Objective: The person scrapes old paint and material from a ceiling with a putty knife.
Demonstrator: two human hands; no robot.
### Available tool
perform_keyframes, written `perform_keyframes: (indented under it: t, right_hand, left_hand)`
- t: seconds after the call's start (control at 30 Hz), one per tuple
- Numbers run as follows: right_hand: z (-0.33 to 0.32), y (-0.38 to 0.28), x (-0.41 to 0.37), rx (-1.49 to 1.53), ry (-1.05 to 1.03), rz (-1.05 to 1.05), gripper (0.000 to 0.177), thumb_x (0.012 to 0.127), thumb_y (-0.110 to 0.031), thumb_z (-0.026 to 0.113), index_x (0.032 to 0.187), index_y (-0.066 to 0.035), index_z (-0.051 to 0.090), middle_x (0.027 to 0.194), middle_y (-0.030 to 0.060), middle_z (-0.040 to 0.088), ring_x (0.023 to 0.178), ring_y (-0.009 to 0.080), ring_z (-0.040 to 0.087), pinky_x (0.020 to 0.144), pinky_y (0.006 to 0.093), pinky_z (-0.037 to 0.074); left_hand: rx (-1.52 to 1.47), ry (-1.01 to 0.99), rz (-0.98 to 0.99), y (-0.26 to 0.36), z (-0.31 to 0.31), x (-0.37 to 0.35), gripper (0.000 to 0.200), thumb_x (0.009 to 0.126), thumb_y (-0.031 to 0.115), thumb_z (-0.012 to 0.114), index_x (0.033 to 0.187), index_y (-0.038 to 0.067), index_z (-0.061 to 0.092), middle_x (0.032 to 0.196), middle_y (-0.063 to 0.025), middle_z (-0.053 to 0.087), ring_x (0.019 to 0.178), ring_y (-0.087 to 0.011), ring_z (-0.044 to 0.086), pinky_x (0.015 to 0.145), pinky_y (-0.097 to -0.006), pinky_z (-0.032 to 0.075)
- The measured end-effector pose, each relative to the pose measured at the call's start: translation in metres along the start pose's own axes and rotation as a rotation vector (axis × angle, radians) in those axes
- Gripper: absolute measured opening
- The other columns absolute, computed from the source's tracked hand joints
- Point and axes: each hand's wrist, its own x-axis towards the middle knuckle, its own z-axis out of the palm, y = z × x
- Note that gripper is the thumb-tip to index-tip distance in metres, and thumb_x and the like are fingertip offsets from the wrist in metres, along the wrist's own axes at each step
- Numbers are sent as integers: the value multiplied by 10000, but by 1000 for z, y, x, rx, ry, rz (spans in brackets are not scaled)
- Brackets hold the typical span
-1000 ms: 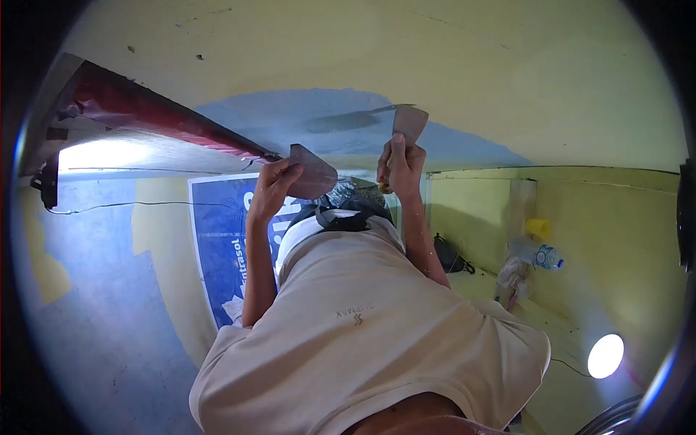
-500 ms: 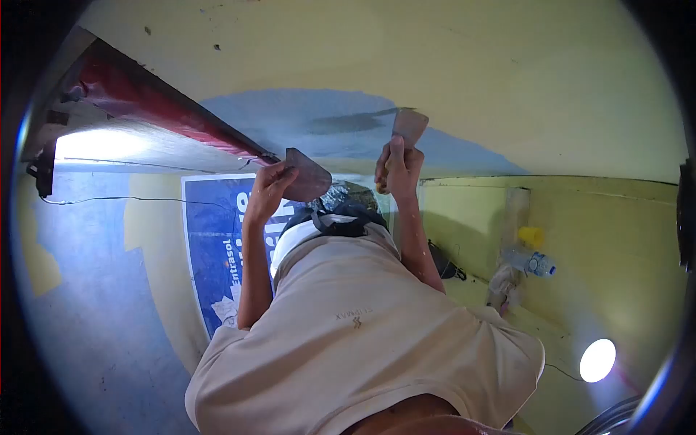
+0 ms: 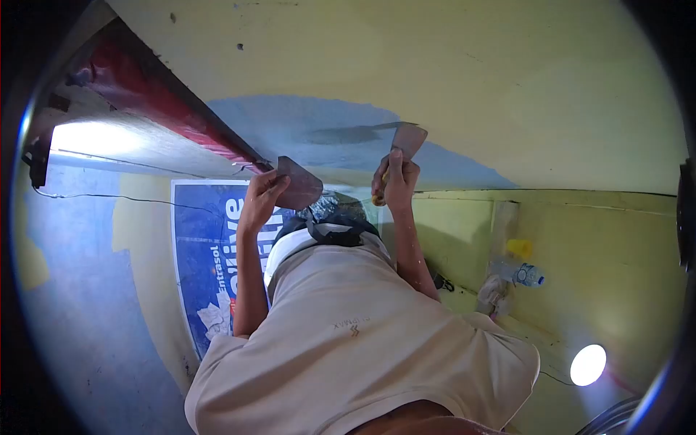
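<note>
My right hand (image 3: 397,177) is closed around the handle of a putty knife (image 3: 410,141), its blade pointing up against the wall. The blade's top edge meets the end of a dark, wet-looking smear (image 3: 348,135) on the blue-painted patch (image 3: 268,116). To the left, my left hand (image 3: 262,199) pinches the edge of a wide, dark scraper blade (image 3: 300,184) between thumb and fingers. That blade is held below the patch, beside the lower end of a red covered beam (image 3: 174,101).
Yellow wall (image 3: 507,87) surrounds the blue patch. A blue printed banner (image 3: 196,254) stands at the left. On the right are a plastic bottle (image 3: 528,275), a yellow object (image 3: 519,249) and a lit round lamp (image 3: 588,365). A thin wire (image 3: 123,196) runs across the left side.
The view has shifted slightly. The putty knife sits a little lower in view, and the dark smear now reaches its blade edge. Both hands keep their grips.
</note>
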Motion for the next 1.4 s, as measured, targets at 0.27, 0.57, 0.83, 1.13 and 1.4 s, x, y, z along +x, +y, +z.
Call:
perform_keyframes:
  t: [0.27,0.57,0.83,1.13,1.4]
  right_hand:
    - [4,-12,0,-91,36,-9,535,1034,-378,447,644,-21,528,445,61,494,348,134,491,345,266,376]
    - [-4,-12,0,-110,32,18,524,1035,-372,438,655,-22,523,460,67,507,360,142,491,354,269,381]
    - [-4,-12,-2,-148,26,1,527,1033,-377,452,647,-25,517,455,64,493,355,139,485,352,269,388]
    - [3,-22,0,-124,3,-6,522,1031,-389,450,671,-16,513,462,65,487,352,155,491,349,271,377]
    - [-12,-5,-10,-109,32,75,508,1031,-374,461,678,-12,513,484,61,482,356,155,500,341,274,369]
  left_hand:
    - [17,-7,0,11,2,-3,204,955,133,598,982,-63,644,841,6,626,781,-60,514,691,-233,416]
    - [32,103,-15,33,11,-7,245,973,172,582,973,-67,635,834,5,632,783,-54,516,706,-233,424]
    - [44,19,17,2,-5,7,251,970,182,595,953,-67,628,830,15,622,779,-60,515,693,-238,424]
    - [52,24,62,-8,-13,10,256,975,181,595,930,-69,625,818,24,607,778,-45,501,681,-234,419]
    - [-58,140,36,3,-4,-6,241,984,174,576,989,-61,629,860,7,640,793,-45,513,712,-232,427]
